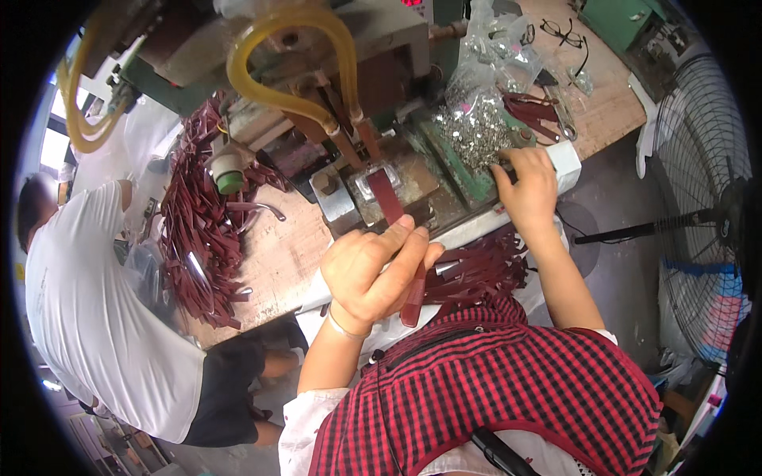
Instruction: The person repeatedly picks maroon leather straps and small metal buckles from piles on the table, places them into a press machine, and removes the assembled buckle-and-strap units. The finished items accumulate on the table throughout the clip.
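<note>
Taking the press block (389, 190) at the middle of the bench as the landmark: far to its left a person in a white shirt (103, 317) bends over, and between that person and the block lies a heap of dark red straps (202, 230) on the wooden benchtop (278, 254). Just below the block, the left hand (373, 270) is clenched around one dark red strap (397, 230), pinching it between thumb and fingers; the strap's upper end lies on the block, its lower end hangs toward the checked shirt (508, 389). To do this well, the strap should probably lie flat and square on the block, fingers kept back from it. Right of the block, the right hand (528, 186) reaches into a pile of small silver fittings (476, 131), fingers curled down; whether it grips one I cannot tell. Farther right stands a fan (702, 206).
</note>
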The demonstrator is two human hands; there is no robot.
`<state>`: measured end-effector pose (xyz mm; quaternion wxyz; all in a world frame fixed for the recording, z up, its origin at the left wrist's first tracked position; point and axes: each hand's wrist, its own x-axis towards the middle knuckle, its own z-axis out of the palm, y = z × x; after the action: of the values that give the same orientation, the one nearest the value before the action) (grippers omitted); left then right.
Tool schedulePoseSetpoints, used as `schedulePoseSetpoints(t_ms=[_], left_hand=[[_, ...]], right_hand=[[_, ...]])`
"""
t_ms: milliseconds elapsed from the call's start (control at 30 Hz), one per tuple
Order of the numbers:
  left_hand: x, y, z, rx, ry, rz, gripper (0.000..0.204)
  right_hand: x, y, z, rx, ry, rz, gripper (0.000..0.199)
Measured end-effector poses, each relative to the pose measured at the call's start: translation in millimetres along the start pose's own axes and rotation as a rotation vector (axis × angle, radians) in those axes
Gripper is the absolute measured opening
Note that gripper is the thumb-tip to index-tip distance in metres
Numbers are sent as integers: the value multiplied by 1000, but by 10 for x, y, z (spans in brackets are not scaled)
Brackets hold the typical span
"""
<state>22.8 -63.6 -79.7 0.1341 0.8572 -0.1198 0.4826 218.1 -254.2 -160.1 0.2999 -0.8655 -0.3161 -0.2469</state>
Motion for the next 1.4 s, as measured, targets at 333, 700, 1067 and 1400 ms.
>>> schedulePoseSetpoints(t_ms=[333,700,1067,1400], left_hand=[[-12,-65,-6,-42,58,15,29],[-569,-393,-572,288,214,-272,17],[-1289,-2176,-764,776,-455,-478,21],[-1642,-2017,-817,1007,-464,-580,11]], right_hand=[[392,-20,182,210,-2,18,16],[231,29,267,171,38,-72,13],[358,-194,395,448,-27,215,17],[-13,0,-179,528,38,307,16]])
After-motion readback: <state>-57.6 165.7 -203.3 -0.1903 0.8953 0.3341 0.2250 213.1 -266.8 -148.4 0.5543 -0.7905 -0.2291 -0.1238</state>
